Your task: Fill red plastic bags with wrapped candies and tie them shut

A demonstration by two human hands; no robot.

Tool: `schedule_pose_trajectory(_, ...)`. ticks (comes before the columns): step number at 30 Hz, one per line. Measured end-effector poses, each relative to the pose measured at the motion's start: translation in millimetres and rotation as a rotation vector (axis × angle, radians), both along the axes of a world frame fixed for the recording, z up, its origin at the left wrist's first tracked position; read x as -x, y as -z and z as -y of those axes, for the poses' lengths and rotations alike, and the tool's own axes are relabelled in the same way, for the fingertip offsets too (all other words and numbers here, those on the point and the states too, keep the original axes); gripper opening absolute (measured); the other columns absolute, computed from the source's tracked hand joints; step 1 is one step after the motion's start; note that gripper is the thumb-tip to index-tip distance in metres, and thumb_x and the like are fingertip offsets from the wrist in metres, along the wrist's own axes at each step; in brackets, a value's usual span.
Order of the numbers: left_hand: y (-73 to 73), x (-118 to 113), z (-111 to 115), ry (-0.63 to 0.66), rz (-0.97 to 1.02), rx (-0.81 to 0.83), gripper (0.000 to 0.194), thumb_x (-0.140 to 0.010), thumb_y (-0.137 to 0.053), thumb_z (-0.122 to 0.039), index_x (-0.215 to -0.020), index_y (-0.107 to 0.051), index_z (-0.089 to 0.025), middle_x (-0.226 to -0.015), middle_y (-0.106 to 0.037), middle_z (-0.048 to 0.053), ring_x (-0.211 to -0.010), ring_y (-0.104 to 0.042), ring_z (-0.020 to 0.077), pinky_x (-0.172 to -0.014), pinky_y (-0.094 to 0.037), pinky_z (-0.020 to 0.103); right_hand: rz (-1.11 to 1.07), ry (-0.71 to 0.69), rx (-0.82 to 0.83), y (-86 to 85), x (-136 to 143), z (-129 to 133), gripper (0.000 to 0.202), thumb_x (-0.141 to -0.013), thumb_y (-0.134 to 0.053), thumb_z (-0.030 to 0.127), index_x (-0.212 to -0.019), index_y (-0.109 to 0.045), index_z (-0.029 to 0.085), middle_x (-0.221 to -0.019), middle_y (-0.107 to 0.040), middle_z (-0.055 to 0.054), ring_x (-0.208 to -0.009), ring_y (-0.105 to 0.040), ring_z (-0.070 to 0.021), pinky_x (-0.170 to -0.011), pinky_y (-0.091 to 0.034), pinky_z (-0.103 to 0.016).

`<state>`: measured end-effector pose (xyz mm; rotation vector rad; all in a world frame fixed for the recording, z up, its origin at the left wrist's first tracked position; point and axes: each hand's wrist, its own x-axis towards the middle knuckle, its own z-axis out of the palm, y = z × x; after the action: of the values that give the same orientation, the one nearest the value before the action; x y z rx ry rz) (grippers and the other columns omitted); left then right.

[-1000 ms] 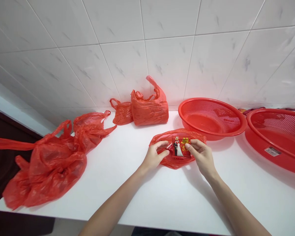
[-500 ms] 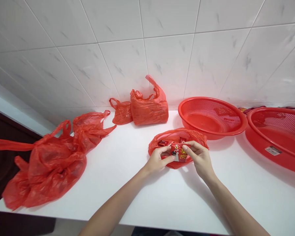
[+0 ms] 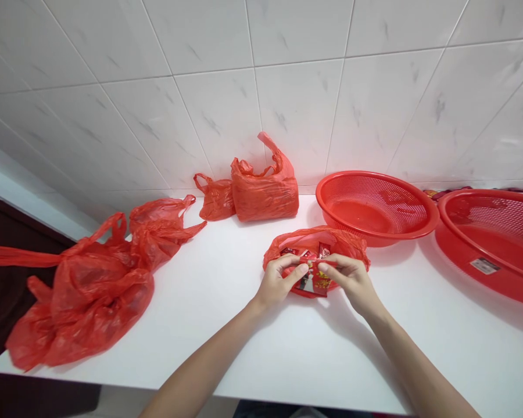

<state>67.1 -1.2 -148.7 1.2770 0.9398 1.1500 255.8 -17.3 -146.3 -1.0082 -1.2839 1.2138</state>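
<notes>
A small red printed packet (image 3: 314, 282) is pinched by its upper edge between my two hands. My left hand (image 3: 281, 280) grips it on the left, and my right hand (image 3: 349, 278) grips it on the right, fingertips close together. Beneath and behind the hands an open red plastic bag (image 3: 346, 241) lies on the white table (image 3: 244, 360), with more red packets (image 3: 324, 251) showing in its mouth. The lower part of the bag is partly covered by the hands and the held packet.
Crumpled red bags (image 3: 96, 290) lie at the left. A full red bag (image 3: 265, 194) and a smaller one (image 3: 218, 199) stand by the tiled wall. Two red baskets, one behind right (image 3: 366, 217) and a larger one (image 3: 514, 255), sit to the right.
Both hands have shifted their hold to the packet's upper edge, fingertips nearer each other. The packet has moved slightly down and toward me, showing more of the packets in the bag.
</notes>
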Motion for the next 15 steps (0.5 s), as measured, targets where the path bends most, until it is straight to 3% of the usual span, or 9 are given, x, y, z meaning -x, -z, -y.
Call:
schedule_pose_trajectory(3,-0.6,1.9,-0.7,0.006,-0.053,-0.075,0.035,-0.082,-0.073,-0.047,-0.102,-0.078,-0.020,-0.109,-0.075,0.009,-0.105,-0.066,0.0270,-0.100,-0.047,0.038,0.024,0.162,-0.072,-4.2,-7.3,0.1,0.030,-0.079,-0.077,0.052,-0.077,-0.076,0.022,-0.075,-0.073,-0.004,-0.068,-0.064,-0.0204,-0.065,-0.052,-0.033)
schedule_pose_trajectory(5,0.3,2.7,-2.5,-0.044,-0.073,-0.066,0.036,-0.084,-0.069,-0.049,-0.102,-0.077,-0.019,-0.110,-0.076,0.010,-0.109,-0.066,0.0284,-0.103,-0.046,0.041,0.077,0.326,-0.145,-6.0,-9.2,0.8,0.029,-0.079,-0.077,0.050,-0.078,-0.077,0.021,-0.075,-0.074,-0.004,-0.067,-0.065,-0.0204,-0.064,-0.053,-0.032)
schedule_pose_trajectory(7,2.0,2.4,-4.3,-0.087,-0.087,-0.033,0.037,-0.084,-0.069,-0.050,-0.099,-0.077,-0.018,-0.110,-0.076,0.011,-0.110,-0.066,0.0293,-0.104,-0.046,0.042,0.081,0.400,-0.176,-6.9,-9.1,1.3,0.028,-0.080,-0.076,0.049,-0.081,-0.077,0.021,-0.076,-0.074,-0.004,-0.068,-0.065,-0.0203,-0.064,-0.054,-0.032)
schedule_pose_trajectory(12,2.0,-0.6,-3.3,-0.007,-0.059,0.015,0.040,-0.080,-0.072,-0.052,-0.103,-0.077,-0.019,-0.112,-0.075,0.010,-0.112,-0.066,0.0290,-0.103,-0.046,0.041,0.101,0.251,-0.151,-5.7,-5.7,0.6,0.029,-0.082,-0.075,0.047,-0.077,-0.076,0.019,-0.074,-0.074,-0.004,-0.068,-0.064,-0.0186,-0.064,-0.051,-0.028)
schedule_pose_trajectory(15,-0.2,-2.5,-1.3,0.075,-0.008,0.036,0.042,-0.079,-0.073,-0.055,-0.099,-0.077,-0.018,-0.102,-0.075,0.009,-0.102,-0.066,0.0262,-0.094,-0.050,0.038,0.095,0.191,-0.108,-2.6,-1.8,1.3,0.030,-0.082,-0.074,0.048,-0.077,-0.076,0.018,-0.072,-0.071,-0.004,-0.066,-0.062,-0.0175,-0.062,-0.050,-0.028)
